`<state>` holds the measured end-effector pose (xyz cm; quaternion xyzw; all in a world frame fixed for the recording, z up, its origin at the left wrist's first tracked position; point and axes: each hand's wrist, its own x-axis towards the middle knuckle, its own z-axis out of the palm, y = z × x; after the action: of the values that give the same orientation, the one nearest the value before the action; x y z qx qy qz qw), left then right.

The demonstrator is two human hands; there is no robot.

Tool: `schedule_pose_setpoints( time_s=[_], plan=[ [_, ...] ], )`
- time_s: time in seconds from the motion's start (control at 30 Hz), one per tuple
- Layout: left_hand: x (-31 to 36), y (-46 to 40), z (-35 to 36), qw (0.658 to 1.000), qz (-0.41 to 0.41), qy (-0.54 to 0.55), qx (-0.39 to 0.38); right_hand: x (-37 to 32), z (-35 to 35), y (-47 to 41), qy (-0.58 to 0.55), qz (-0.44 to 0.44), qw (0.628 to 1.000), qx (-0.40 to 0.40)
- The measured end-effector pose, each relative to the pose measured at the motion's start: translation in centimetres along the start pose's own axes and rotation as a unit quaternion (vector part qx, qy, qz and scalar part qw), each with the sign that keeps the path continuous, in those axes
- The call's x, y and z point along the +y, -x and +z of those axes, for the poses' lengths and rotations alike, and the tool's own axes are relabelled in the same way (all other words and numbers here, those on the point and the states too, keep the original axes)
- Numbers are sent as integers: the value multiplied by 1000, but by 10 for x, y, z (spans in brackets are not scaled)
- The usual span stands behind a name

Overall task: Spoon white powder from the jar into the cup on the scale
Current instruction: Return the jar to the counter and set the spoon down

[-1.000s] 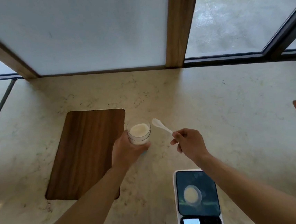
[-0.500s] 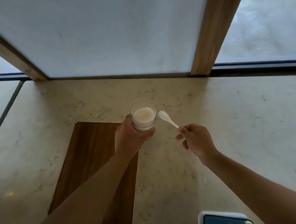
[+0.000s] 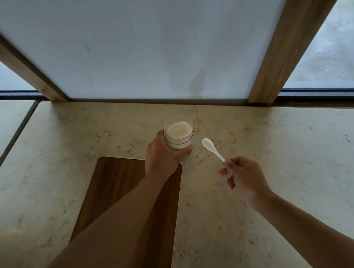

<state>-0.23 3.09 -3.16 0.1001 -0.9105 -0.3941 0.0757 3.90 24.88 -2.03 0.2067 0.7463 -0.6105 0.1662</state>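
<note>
Both hands are busy: the left hand (image 3: 163,159) wraps around the lower part of a clear glass jar (image 3: 178,131), upright and holding white powder (image 3: 179,130), near the back of the marble counter (image 3: 281,145). Just right of the jar, apart from it, the right hand (image 3: 246,175) pinches the handle of a white plastic spoon (image 3: 212,148), bowl pointing up-left and looking empty. A dark wooden board (image 3: 119,178) lies under the left forearm.
</note>
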Motion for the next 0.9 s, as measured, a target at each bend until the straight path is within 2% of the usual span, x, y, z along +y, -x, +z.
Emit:
schedule_pose_setpoints(
  time_s=[0.47,0.67,0.9],
  plan=[
    [-16,-3,3,998,-17,50,-27,5,3,3,-12,1,1000,-12],
    [-10,4,6,995,-39,91,-16,10,0,12,-56,37,998,-11],
    [2,24,-3,998,-48,45,-15,12,-15,39,-71,50,996,15]
  ],
)
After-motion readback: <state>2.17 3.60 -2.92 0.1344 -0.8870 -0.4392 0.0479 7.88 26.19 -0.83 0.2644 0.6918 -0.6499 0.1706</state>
